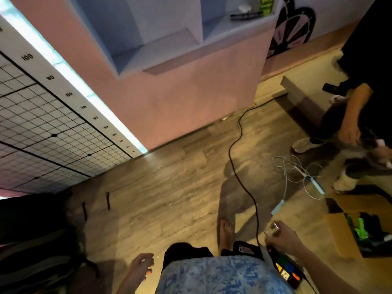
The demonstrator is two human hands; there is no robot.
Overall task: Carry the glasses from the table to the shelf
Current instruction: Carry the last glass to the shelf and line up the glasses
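My right hand [283, 236] hangs low at the lower right and is closed around a small clear glass [274, 228], whose rim shows above my fingers. My left hand [141, 265] swings at the bottom centre with loosely curled fingers and nothing in it. The shelf [244, 28], a pale recessed unit in a pink wall, sits at the top centre, well ahead of me across the wooden floor. Its right compartment holds a dark flat object and a green box. The table is out of view.
A black cable [237, 164] snakes across the floor ahead. White cables [297, 172] lie tangled at the right. Another person [360, 107] crouches at the right edge. An open cardboard box [358, 228] sits lower right. A gridded board [42, 124] leans at the left.
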